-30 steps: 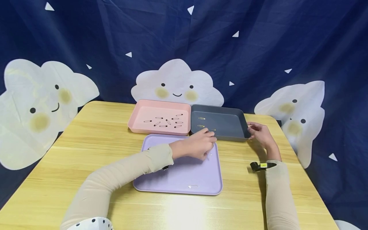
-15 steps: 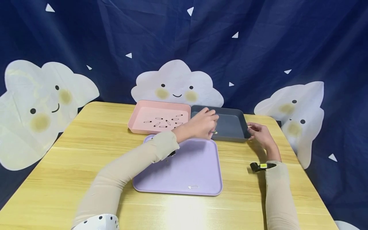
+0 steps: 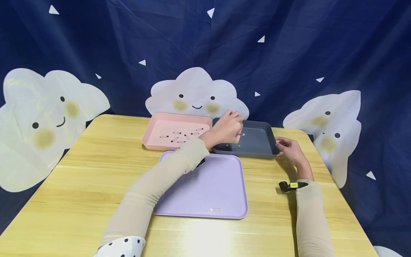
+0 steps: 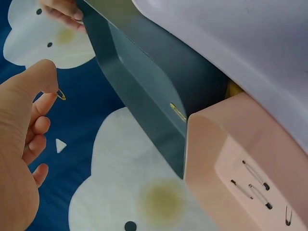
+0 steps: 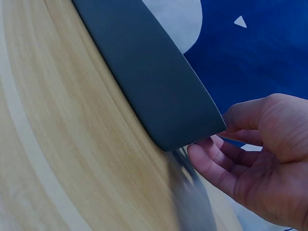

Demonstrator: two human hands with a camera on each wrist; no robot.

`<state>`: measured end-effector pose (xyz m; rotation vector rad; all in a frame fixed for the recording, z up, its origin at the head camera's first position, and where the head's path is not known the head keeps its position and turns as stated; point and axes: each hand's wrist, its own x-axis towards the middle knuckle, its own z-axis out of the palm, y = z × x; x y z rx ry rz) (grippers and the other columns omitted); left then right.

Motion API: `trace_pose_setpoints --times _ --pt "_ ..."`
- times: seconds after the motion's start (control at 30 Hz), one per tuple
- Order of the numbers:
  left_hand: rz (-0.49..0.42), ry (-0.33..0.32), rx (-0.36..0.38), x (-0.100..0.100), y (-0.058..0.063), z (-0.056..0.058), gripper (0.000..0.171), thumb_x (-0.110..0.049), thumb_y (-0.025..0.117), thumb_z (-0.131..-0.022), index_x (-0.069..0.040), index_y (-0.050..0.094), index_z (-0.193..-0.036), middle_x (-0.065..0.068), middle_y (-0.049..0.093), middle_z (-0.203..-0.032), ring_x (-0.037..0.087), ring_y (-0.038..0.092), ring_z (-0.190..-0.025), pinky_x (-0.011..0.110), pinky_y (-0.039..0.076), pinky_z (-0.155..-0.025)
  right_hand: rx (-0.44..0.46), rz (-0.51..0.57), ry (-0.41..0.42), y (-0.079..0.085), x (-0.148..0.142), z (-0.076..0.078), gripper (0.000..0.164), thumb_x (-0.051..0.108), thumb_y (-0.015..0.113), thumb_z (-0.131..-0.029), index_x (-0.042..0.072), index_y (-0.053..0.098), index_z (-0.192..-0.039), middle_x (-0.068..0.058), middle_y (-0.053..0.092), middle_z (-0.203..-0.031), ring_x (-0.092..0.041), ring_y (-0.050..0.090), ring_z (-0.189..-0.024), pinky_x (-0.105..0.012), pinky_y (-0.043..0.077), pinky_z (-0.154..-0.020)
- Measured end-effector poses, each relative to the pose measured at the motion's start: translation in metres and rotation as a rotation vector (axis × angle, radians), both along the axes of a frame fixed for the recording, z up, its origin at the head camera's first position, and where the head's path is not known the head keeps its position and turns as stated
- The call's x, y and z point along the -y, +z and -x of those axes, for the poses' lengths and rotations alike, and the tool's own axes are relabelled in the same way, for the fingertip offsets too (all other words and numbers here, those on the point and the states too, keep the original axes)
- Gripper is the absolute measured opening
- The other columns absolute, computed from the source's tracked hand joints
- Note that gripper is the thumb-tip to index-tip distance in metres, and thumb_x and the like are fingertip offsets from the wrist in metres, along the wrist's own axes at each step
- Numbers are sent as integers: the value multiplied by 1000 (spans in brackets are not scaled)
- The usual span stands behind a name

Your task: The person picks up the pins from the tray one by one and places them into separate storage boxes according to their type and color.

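Observation:
My left hand [image 3: 227, 126] is over the left part of the dark grey tray [image 3: 260, 137]. Thumb and index finger pinch a small gold safety pin [image 4: 61, 95], whose end pokes out past the fingertips in the left wrist view. Other gold safety pins [image 3: 236, 146] lie in that tray, partly hidden by the hand. At the tray's right end, my right hand [image 3: 291, 150] grips the corner, with the thumb against the outer wall and the fingers at the rim, as the right wrist view shows.
A pink tray [image 3: 151, 134] holding several black safety pins [image 3: 164, 136] adjoins the grey one on the left. In front lies a flat lavender tray [image 3: 205, 192] with a pale safety pin [image 3: 216, 209] near its front edge. A patterned blue curtain [image 3: 179, 35] hangs behind the table [image 3: 96, 171].
From the lavender tray's far edge, my left hand has moved forward and up over the grey tray, carrying a safety pin. The right hand has stayed at the corner.

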<state>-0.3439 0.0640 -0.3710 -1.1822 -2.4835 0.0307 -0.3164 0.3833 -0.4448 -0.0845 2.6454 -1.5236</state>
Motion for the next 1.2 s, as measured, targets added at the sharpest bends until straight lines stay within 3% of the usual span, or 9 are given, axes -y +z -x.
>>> trace_pose_setpoints --times 0.3,0.57,0.87,1.03,1.2 --pt "25 67 50 -9 -13 13 8 -28 66 -84 -24 72 -81 -3 60 -108 20 48 -104 37 35 -97 -9 3 2 0 -1 -1 45 8 50 -105 -13 46 -145 -24 57 -118 -4 62 -74 -27 60 -66" --pt "24 115 90 -11 -31 24 8 -29 67 -85 -24 72 -81 -3 59 -114 20 45 -106 38 35 -99 -13 -5 0 0 2 -2 44 8 52 -105 -13 47 -143 -15 60 -111 -5 62 -70 -27 60 -65" --pt "40 143 89 -19 -41 31 10 -33 68 -86 -25 70 -80 -2 57 -120 21 43 -108 41 34 -103 10 5 -10 3 2 -2 45 6 50 -105 -13 45 -145 -32 54 -123 -6 62 -68 -29 60 -67" --pt "65 161 114 -22 -44 33 13 -34 70 -86 -25 72 -78 -2 59 -123 22 45 -115 46 31 -114 23 25 -5 17 11 -10 44 0 48 -104 -17 43 -144 -38 51 -124 -10 63 -68 -34 61 -68" --pt "86 181 149 -21 -49 33 13 -35 70 -87 -26 73 -77 -2 60 -123 21 45 -118 44 33 -113 17 21 6 30 18 -18 44 -1 49 -103 -20 43 -142 -37 53 -120 -11 63 -69 -35 61 -68"
